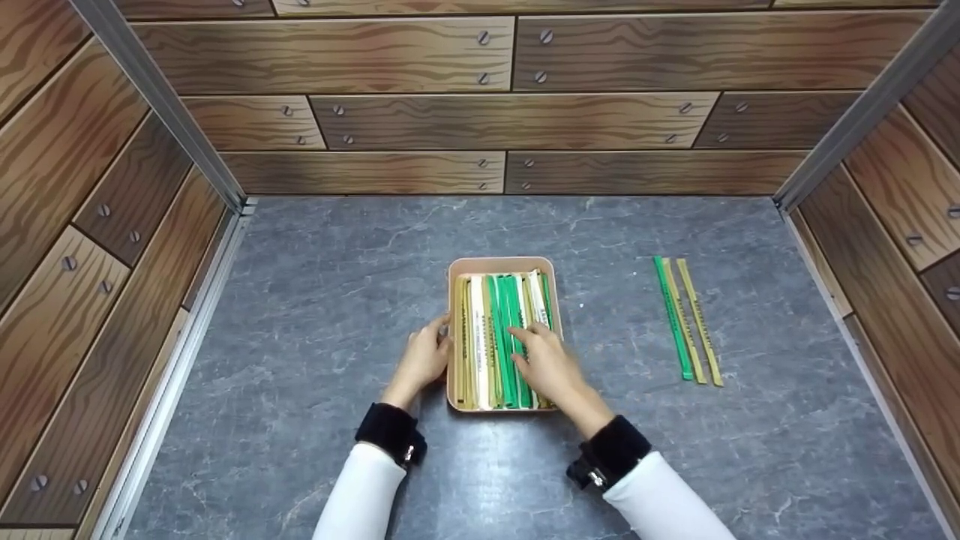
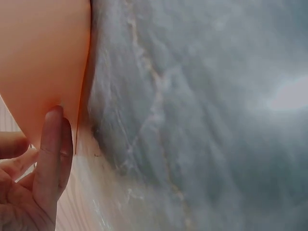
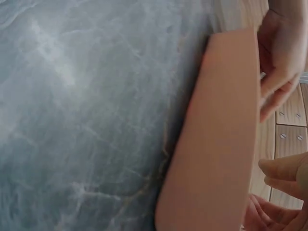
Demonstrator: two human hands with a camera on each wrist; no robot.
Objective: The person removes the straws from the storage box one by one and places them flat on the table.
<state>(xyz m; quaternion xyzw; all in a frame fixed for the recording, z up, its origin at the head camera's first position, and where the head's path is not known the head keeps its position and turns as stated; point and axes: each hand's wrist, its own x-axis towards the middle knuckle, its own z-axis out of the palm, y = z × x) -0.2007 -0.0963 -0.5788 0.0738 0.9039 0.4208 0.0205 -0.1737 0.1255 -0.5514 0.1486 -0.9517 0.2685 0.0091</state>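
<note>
A peach-coloured rectangular box [image 1: 501, 265] stands on the table, filled with long slim stick packets [image 1: 480, 337] in tan, white and green. My left hand [image 1: 424, 356] is at the box's left side. Its fingertips [image 2: 54, 118] touch the outer wall in the left wrist view, the fingers nearly straight. Over the right half of the box reaches my right hand [image 1: 547, 364], index finger and thumb spread apart over the green packets. From the right wrist view, the box's outer wall [image 3: 216, 130] hides the packets, and right-hand fingers [image 3: 284, 168] show beyond its rim.
To the right of the box lie a green stick packet [image 1: 673, 319] and two tan stick packets [image 1: 700, 322], side by side. Wood-patterned panels [image 1: 420, 56] enclose the grey marbled table [image 1: 322, 300] at the back and both sides.
</note>
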